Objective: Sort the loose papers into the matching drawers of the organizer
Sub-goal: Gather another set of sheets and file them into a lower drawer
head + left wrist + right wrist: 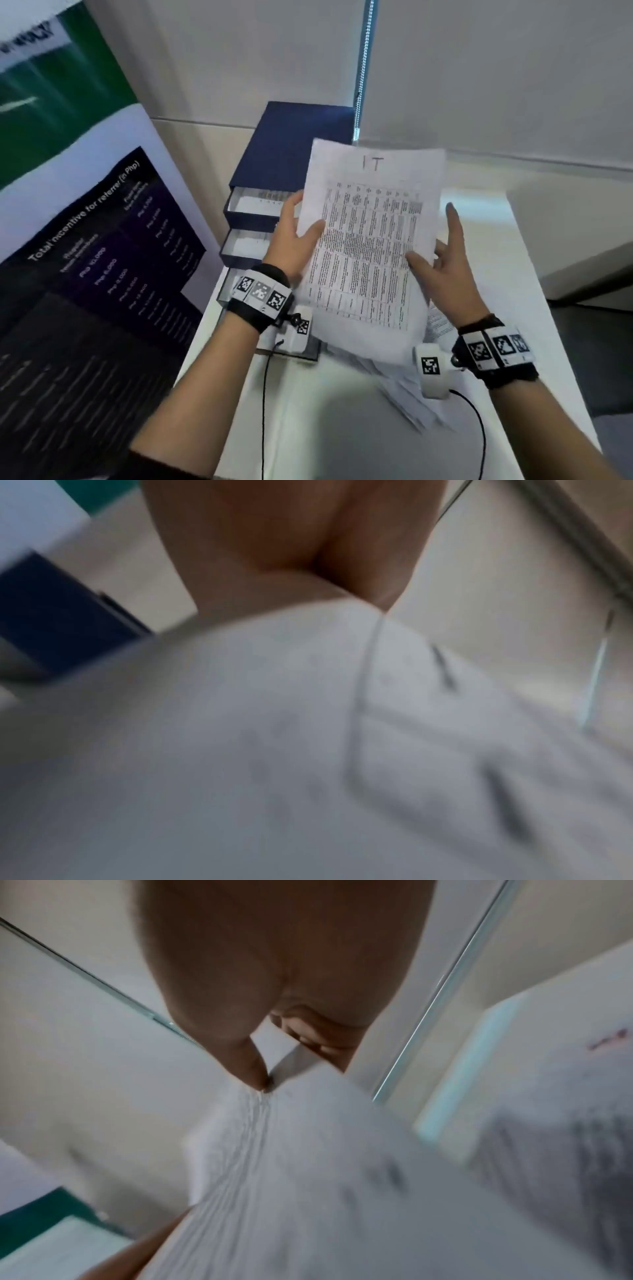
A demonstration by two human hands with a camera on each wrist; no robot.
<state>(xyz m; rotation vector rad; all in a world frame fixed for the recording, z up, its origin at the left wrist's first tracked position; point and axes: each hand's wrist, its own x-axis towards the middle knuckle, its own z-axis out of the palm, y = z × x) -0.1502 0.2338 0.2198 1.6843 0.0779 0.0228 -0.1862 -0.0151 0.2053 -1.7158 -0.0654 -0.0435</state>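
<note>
I hold up a white sheet (366,240) with a printed table and "IT" handwritten at its top. My left hand (308,210) grips its left edge, thumb on the front, fingers behind. My right hand (431,233) pinches the right edge, with its index finger raised beside the sheet. The right wrist view shows the thumb (250,1064) pressed on the paper (342,1177). The navy organizer (291,154) stands behind the sheet, its three drawers pulled open; the top drawer (253,202) holds paper. More loose papers (404,387) lie on the table under the sheet.
The white table (308,428) runs to an edge on the right. A large printed banner (85,240) leans at the left, close to the organizer. A bead cord (363,68) hangs on the wall behind. Black cables trail from both wrist cameras.
</note>
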